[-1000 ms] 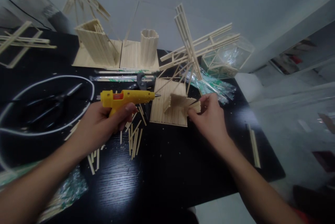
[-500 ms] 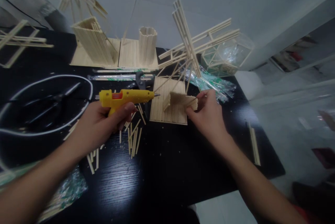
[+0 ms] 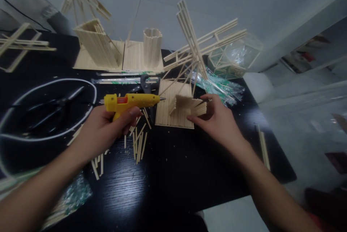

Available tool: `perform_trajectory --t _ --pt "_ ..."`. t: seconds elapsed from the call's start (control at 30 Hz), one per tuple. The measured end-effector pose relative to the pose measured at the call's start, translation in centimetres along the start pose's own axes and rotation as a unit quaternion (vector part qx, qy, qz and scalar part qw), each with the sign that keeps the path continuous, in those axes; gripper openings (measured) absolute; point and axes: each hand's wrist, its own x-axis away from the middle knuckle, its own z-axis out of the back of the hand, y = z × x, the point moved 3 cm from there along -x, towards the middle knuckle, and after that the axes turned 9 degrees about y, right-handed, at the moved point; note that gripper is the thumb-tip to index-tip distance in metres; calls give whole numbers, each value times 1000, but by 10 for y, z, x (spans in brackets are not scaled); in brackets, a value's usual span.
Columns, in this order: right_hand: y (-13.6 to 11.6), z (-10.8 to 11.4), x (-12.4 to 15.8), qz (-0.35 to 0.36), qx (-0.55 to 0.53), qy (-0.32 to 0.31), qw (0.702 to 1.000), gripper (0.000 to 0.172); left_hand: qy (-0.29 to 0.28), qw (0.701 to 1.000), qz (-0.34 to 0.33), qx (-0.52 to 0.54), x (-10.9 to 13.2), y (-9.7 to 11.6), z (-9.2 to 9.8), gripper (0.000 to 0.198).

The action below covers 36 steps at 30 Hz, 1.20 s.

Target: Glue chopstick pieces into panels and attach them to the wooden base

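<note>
My left hand point(image 3: 115, 121) is wrapped round the handle of a yellow hot glue gun point(image 3: 132, 101). Its metal nozzle points right, toward a small zigzag wall of upright wooden sticks point(image 3: 185, 103). That wall stands on a square base of sticks laid side by side point(image 3: 164, 114). At the wall's right end is my right hand point(image 3: 215, 114), its thumb and index finger spread apart around the sticks. The thumb tip is close to the wall's near side; whether it touches cannot be made out.
Short cut sticks point(image 3: 139, 145) lie scattered left of the base. Behind it are black-handled cutters point(image 3: 145, 85), a leaning stick frame point(image 3: 191, 40) and plastic-wrapped sticks point(image 3: 222, 85). Two stick towers point(image 3: 153, 47) stand at the back. A white cable point(image 3: 93, 91) loops at left.
My right hand's thumb and index finger have spread apart at the wall's right end, where they were pinched closer around a stick. The glue gun has hardly moved.
</note>
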Motion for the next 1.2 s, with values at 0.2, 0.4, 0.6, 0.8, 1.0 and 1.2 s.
perform_trajectory --t 0.2,0.4,0.6,0.8,1.0,1.2 --pt "11 3 1 1 -113 -32 993 61 1 1000 4 -8 0 -7 1 40" --pt "5 14 2 32 -118 2 993 58 6 1000 -2 -9 -2 -9 2 36" --pt "6 17 9 53 -134 33 989 42 -4 1000 -1 -4 -1 -7 1 39" --pt "6 18 11 126 -66 60 988 19 -4 1000 11 4 0 -7 1 42" --pt "2 22 8 207 -16 66 976 10 3 1000 13 6 -1 -10 2 38" --pt "6 20 8 189 -32 58 980 10 -5 1000 8 5 -1 -7 1 41"
